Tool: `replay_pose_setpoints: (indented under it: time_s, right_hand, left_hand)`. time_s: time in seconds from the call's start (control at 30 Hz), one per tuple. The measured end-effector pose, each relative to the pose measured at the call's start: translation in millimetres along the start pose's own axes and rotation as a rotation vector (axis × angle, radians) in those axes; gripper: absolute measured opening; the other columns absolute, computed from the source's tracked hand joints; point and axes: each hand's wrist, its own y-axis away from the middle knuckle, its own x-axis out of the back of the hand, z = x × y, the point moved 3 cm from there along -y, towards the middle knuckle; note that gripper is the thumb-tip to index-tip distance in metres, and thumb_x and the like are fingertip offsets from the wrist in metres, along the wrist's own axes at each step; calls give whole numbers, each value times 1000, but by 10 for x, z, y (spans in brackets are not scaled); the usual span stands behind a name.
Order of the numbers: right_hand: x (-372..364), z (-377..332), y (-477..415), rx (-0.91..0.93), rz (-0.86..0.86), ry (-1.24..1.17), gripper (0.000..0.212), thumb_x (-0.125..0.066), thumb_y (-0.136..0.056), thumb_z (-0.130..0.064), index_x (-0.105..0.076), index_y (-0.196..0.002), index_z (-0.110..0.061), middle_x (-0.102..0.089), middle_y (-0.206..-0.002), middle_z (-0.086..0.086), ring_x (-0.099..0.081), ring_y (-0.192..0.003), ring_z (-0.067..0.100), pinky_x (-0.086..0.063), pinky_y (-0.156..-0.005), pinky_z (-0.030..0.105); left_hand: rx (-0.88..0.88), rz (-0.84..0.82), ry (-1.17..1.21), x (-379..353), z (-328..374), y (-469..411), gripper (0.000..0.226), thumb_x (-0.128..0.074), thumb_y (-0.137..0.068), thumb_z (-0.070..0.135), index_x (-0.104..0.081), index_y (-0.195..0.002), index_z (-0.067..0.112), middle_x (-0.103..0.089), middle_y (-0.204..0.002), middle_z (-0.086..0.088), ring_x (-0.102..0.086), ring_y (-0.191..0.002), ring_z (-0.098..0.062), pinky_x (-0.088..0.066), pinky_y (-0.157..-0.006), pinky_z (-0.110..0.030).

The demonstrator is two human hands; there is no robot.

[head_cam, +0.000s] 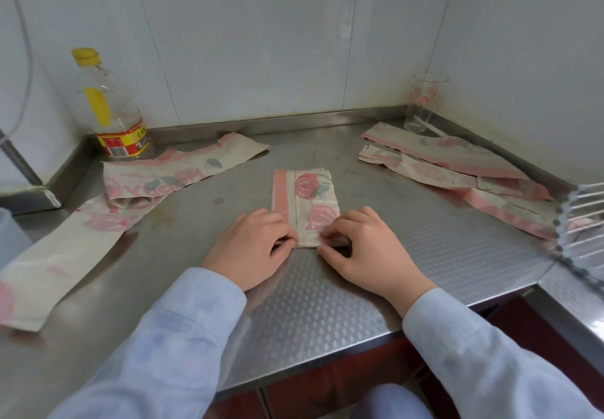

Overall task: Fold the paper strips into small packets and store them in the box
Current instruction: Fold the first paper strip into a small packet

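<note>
A folded paper strip (305, 199) with pink rose print lies on the steel counter (408, 255), running away from me at the centre. My left hand (251, 248) pinches its near left corner. My right hand (366, 252) pinches its near right corner, fingers curled on the paper's edge. More long strips lie loose: a pile on the left (157, 176), one long strip at the near left (55, 265), and several overlapping ones at the right (457, 170). No box is clearly in view.
A nearly empty plastic bottle (114, 114) with a yellow cap stands at the back left against the tiled wall. A clear glass (423, 104) stands in the back right corner. A wire rack (585, 225) juts in at the right edge. The counter's front edge runs below my wrists.
</note>
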Motion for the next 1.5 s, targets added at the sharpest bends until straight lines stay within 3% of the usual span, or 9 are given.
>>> replay_pose_setpoints:
  time_s: [0.1, 0.3, 0.77, 0.9, 1.0, 1.1, 1.23, 1.4, 1.5]
  right_hand:
    - [-3, -2, -6, 2, -2, 32, 27, -65, -84, -46, -70, -101, -26, -67, -91, -10, -52, -88, 16, -47, -81, 31]
    - [22, 1, 11, 10, 68, 7, 12, -60, -94, -23, -70, -98, -19, -70, -82, -5, -52, -80, 20, -48, -72, 37]
    - [-6, 35, -15, -76, 87, -6, 11, -58, -95, -22, -68, -95, -17, -69, -81, 1, -56, -79, 24, -46, -71, 37]
    - [-10, 51, -10, -138, 103, 25, 12, -63, -92, -26, -69, -95, -16, -65, -75, 3, -56, -76, 25, -45, -67, 35]
    - [-19, 61, -10, -164, 94, 52, 12, -63, -90, -22, -68, -99, -16, -65, -79, 3, -57, -81, 26, -43, -69, 32]
    - [-26, 72, -11, -173, 86, 42, 15, -61, -89, -18, -68, -102, -15, -62, -90, 4, -57, -86, 24, -43, -72, 29]
    - [-25, 70, -27, -153, 70, 8, 16, -59, -89, -9, -71, -98, -14, -57, -89, 5, -56, -83, 24, -48, -73, 34]
    - [-15, 70, -34, -121, 76, -28, 25, -56, -87, 0, -75, -94, -16, -58, -92, 4, -56, -86, 25, -48, -76, 36]
    - [11, 49, -27, -41, 54, -19, 35, -52, -82, 3, -75, -92, -21, -63, -94, -3, -50, -87, 21, -48, -77, 35]
  left_hand:
    - [11, 40, -29, 17, 29, -1, 7, -61, -92, 24, -67, -90, 24, -64, -91, 13, -58, -84, -14, -47, -80, -37]
    - [66, 63, 7, 32, 25, 17, 8, -62, -88, 33, -63, -94, 29, -65, -88, 16, -57, -83, -11, -48, -76, -35]
    - [338, 76, 47, -71, -54, 34, 15, -57, -91, 43, -66, -90, 32, -68, -76, 13, -61, -72, -13, -49, -62, -33]
    - [365, 56, -1, -71, -49, 23, 13, -58, -90, 43, -64, -93, 32, -49, -55, 13, -61, -69, -18, -44, -57, -31]
    - [365, 52, -43, -58, -32, 20, 15, -56, -90, 46, -62, -94, 32, -44, -53, 10, -61, -67, -20, -43, -55, -32]
    - [326, 88, -22, -15, -2, 10, 8, -61, -89, 39, -63, -94, 33, -49, -71, 12, -59, -76, -16, -45, -60, -32]
    - [-33, 10, -41, 29, 116, -10, 23, -67, -83, 8, -74, -90, 29, -65, -91, 14, -56, -89, -14, -49, -71, -37]
    - [-91, -29, 22, 34, 158, -3, 18, -64, -86, 37, -73, -99, 27, -69, -95, 16, -60, -90, -8, -48, -81, -33]
    - [-103, -5, 28, 33, 149, -9, 11, -68, -88, 33, -76, -90, 25, -69, -91, 15, -63, -85, -9, -50, -79, -35]
